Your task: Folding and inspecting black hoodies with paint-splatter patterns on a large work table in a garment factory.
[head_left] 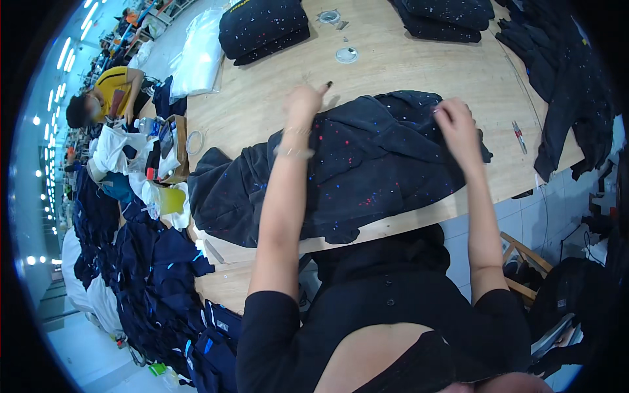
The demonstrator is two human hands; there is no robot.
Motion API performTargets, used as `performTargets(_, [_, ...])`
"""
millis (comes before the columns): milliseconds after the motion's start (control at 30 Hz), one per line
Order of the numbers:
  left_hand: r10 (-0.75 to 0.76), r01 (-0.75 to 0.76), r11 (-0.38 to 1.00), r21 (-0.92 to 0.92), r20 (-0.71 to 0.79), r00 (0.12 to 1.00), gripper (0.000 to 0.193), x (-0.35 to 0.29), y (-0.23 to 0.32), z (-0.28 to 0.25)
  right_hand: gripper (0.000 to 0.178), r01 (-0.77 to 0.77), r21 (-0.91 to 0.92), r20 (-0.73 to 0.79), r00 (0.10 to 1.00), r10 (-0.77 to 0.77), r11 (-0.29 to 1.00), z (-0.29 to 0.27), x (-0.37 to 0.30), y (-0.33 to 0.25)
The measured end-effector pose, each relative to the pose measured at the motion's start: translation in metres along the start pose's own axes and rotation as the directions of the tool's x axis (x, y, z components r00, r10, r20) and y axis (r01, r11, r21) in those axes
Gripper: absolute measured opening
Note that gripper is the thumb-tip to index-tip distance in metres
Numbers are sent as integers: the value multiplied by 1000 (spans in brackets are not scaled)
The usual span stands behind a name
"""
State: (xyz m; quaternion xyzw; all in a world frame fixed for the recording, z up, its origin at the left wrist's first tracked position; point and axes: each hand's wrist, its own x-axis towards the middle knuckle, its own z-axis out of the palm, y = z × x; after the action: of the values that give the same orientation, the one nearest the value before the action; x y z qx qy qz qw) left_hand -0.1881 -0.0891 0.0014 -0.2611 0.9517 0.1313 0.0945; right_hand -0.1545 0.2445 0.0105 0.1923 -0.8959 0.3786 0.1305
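A black garment (367,170) speckled with red, blue and white dots lies crumpled across the front of the wooden table. My left hand (303,105) is over the bare wood just past its far edge, a bracelet on the wrist. One digit sticks out to the right and ends in a small dark tip; the other fingers are blurred. At the garment's right end, my right hand (457,119) has its fingers curled together against the cloth. How much fabric they pinch is hard to make out.
Folded speckled garments (265,29) and a second folded pile (449,19) sit at the back, beside clear plastic bags (196,56). Thread snips (519,136) lie right, near dark clothing (557,78). A cup of yellow drink (167,200) stands left; farther off a person (114,92) sits.
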Motion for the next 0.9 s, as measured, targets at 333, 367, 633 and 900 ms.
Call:
performTargets(333, [83,-360,844,398,566,821,36,10,-23,18,8,19,-385,-168,982,-91,923,47,-42,46])
performTargets(367, [88,-368,839,400,568,818,36,5,-25,17,8,10,-387,-173,981,-84,922,45,-44,48])
performTargets(633, [454,-473,879,61,-410,791,21,-34,-39,-19,8,15,-371,-226,968,-106,928,49,-41,45])
performTargets(900, [234,-656,755,-11,-929,286,6,-165,-50,-75,7,-1,-284,-234,970,-68,959,53,-42,50])
